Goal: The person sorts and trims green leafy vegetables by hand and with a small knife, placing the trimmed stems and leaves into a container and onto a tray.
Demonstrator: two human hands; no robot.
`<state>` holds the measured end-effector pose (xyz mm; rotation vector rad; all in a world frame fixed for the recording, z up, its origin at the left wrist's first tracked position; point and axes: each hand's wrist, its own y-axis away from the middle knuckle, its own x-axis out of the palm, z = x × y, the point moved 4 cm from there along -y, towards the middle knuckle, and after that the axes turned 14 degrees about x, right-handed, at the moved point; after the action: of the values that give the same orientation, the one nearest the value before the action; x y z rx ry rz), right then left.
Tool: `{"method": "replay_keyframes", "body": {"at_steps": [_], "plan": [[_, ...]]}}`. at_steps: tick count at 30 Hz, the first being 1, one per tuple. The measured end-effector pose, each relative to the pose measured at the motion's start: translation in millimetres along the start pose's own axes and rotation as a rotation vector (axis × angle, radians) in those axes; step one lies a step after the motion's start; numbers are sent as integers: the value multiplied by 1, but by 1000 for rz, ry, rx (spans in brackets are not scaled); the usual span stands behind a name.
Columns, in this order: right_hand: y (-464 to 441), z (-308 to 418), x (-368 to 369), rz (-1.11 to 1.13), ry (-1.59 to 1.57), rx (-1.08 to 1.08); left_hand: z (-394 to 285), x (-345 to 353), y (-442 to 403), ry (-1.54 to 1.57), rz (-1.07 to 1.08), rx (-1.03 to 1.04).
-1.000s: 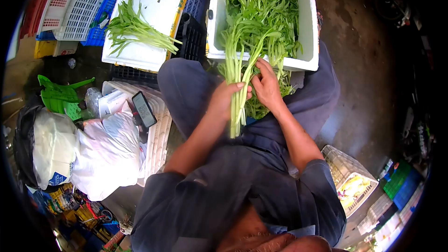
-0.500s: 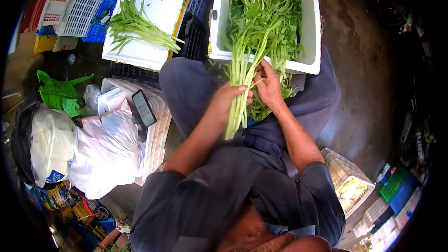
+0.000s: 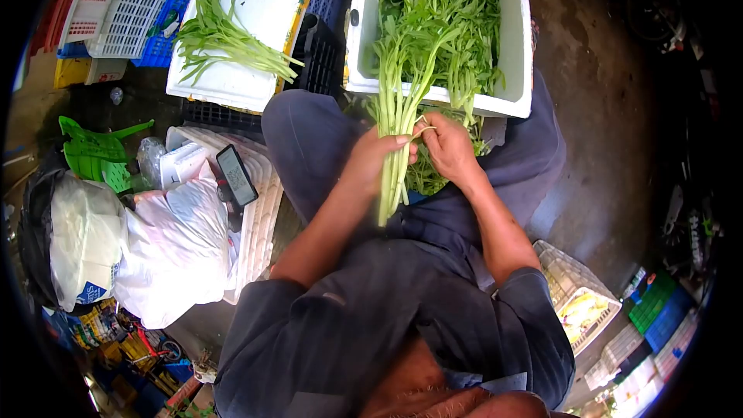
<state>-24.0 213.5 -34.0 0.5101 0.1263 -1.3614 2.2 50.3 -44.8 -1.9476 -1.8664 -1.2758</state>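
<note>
My left hand [image 3: 381,156] is wrapped round a bunch of long green stems [image 3: 396,120], whose leafy tops reach over the near rim of a white foam box [image 3: 517,101]. Right beside it, my right hand [image 3: 447,143] pinches a thin pale stem or shoot [image 3: 422,130] at the bunch's side. Leafy greens [image 3: 441,0] fill much of the box. More greens lie low between my legs, partly hidden by my hands. On a white foam lid [image 3: 251,0] at the left rests a separate small bunch [image 3: 232,46].
To the left are a phone [image 3: 237,175], a white plastic bag [image 3: 174,251], a green plastic piece [image 3: 97,151] and stacked crates [image 3: 135,8]. A pale crate [image 3: 576,294] stands at the lower right. Dark crates [image 3: 316,58] sit beside the lid.
My right hand has drawn slightly down, pulling the thin stem from the bunch's side. My left hand keeps its grip, and the bunch has tilted a little more upright.
</note>
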Motion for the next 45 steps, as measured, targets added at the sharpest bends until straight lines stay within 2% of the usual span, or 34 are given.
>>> {"method": "replay_keyframes", "body": {"at_steps": [1, 7, 10, 14, 17, 20, 23, 24, 27, 28, 31, 35, 38, 39, 44, 45], "plan": [[3, 7, -3, -16, 62, -101, 1, 1, 0, -5, -10, 10], [6, 11, -17, 144, 189, -163, 7, -2, 3, 2, -14, 10], [0, -4, -23, 189, -40, 105, 5, 5, 4, -4, -3, -1], [-4, -7, -31, -103, -22, 113, 9, 6, 4, -74, 63, -83], [7, -12, -28, -114, -74, 120, 1, 16, 8, -94, 56, -23], [9, -13, -26, -289, 131, 58, 4, 15, 6, -110, 67, -11], [0, -37, -31, -276, -51, 256, 4, 22, 6, -139, 60, -3], [0, -33, -27, -232, -224, 195, 3, 25, 6, -130, 59, 30], [19, -26, -23, 91, -653, 410, -1, 30, 5, -148, 33, 52], [23, -27, -22, 106, -665, 392, 1, 27, 2, -165, 28, 41], [29, -16, -11, 39, -357, 266, 12, 16, -7, -160, 55, 118], [39, -22, -8, -23, -235, 219, 13, 7, -9, -156, -32, 114], [58, -8, -6, -111, -98, -45, 9, 5, -10, -77, -88, 100], [67, -2, -5, -66, -120, -75, 8, 6, -11, -79, -98, 95], [103, -17, -8, -11, -160, -56, 1, 10, -13, -66, -116, 102], [102, -12, -10, 39, -81, 59, 0, 13, -14, -49, -116, 125]]}}
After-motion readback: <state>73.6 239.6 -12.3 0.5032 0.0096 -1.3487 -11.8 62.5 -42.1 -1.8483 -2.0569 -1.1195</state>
